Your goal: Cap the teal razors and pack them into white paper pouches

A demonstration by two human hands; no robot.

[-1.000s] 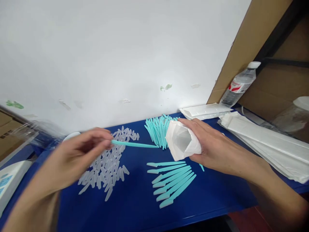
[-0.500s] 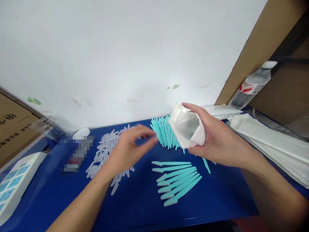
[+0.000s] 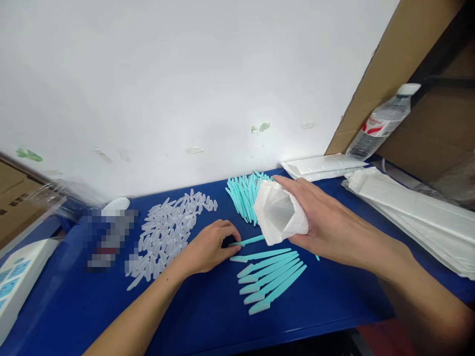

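My left hand (image 3: 213, 247) is closed, its thumb and fingertips pinching the blade end of a turquoise eyebrow razor (image 3: 253, 240) that lies near the table surface. My right hand (image 3: 313, 217) grips a white padded pouch (image 3: 280, 211), its mouth facing me and showing a silvery-grey inside. Below the pouch, several more turquoise eyebrow razors (image 3: 272, 286) are fanned out in a row, blade ends to the left. Behind the pouch lies a pile of the same razors (image 3: 243, 195), partly hidden by it. Small translucent caps (image 3: 163, 237) are spread left of my left hand.
All this rests on a blue table (image 3: 208, 316) against a white wall. At right are white padded envelopes (image 3: 415, 217), a flat white pouch (image 3: 322, 167) and a water bottle (image 3: 382, 121) leaning on cardboard. A white power strip (image 3: 25, 277) is at left.
My left hand has come down and taken hold of the topmost eyebrow razor of the fanned row. The pouch in my right hand has shifted slightly left and down; the view has moved a little.
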